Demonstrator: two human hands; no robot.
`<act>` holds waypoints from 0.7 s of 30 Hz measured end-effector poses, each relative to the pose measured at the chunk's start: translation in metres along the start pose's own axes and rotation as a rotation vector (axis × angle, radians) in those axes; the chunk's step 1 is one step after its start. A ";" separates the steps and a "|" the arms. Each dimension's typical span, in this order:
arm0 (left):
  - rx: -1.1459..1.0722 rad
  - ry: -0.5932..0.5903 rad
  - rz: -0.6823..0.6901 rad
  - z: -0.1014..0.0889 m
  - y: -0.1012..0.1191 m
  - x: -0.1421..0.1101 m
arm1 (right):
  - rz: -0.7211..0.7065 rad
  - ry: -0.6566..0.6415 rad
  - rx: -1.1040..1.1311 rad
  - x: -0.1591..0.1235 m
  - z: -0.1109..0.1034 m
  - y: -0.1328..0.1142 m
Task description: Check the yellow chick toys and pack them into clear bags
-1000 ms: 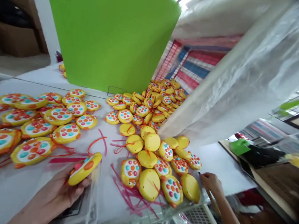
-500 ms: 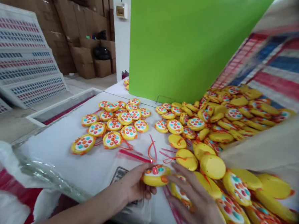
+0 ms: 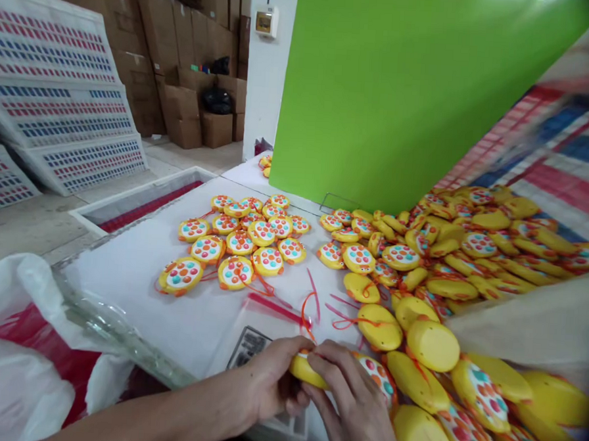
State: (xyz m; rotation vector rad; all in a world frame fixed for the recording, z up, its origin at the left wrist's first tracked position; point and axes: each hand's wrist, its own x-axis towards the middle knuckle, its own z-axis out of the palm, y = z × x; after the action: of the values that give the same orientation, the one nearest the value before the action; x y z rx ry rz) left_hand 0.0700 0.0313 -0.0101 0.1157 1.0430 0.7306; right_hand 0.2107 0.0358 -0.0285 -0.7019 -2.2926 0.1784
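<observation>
Between my two hands is a yellow oval toy (image 3: 308, 371), mostly covered by fingers, with an orange cord (image 3: 308, 316) close above it. My left hand (image 3: 279, 377) grips its left side, fingers curled beneath. From the right, my right hand (image 3: 347, 398) closes over the toy, its thumb and fingers against the edge. Just past the right hand lies another yellow toy (image 3: 379, 376) with a white face and coloured dots. Under my left forearm and hands is a clear plastic bag (image 3: 237, 326) with a pink strip and dark print.
Several dotted toys (image 3: 239, 242) are grouped at the table's middle left. A large heap of them (image 3: 450, 255) covers the right side, beside a green panel (image 3: 405, 88). White plastic (image 3: 30, 364) lies at the lower left. Stacked crates (image 3: 64, 96) and cardboard boxes (image 3: 181, 116) stand behind.
My right hand has moved left from above the neighbouring toys and closed onto the toy in my left hand. The camera view has shifted slightly left.
</observation>
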 end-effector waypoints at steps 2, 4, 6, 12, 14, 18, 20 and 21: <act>0.024 -0.016 0.086 -0.004 0.002 -0.003 | 0.025 0.039 0.016 -0.002 0.001 -0.003; 0.069 -0.048 0.234 -0.010 0.005 -0.008 | 0.145 0.116 0.063 -0.008 0.000 -0.001; 0.097 -0.083 0.376 -0.015 0.008 -0.013 | 0.369 0.188 0.199 -0.018 0.000 0.003; 0.140 -0.115 0.480 -0.025 0.005 -0.019 | 0.949 0.249 0.901 -0.026 0.019 0.005; 0.166 -0.104 0.510 -0.026 0.003 -0.019 | 1.001 0.291 0.973 -0.020 0.026 -0.001; 0.184 -0.129 0.574 -0.029 -0.001 -0.021 | 0.903 0.250 1.049 -0.007 0.031 -0.012; 0.216 -0.140 0.601 -0.033 -0.003 -0.022 | 0.886 0.233 1.091 -0.002 0.032 -0.014; 0.244 -0.128 0.615 -0.036 -0.004 -0.022 | 0.891 0.239 1.101 -0.001 0.033 -0.016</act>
State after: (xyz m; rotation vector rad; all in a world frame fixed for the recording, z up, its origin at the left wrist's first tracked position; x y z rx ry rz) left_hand 0.0359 0.0064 -0.0135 0.7080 0.9734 1.1278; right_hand 0.1818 0.0247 -0.0484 -0.9623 -1.1822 1.5096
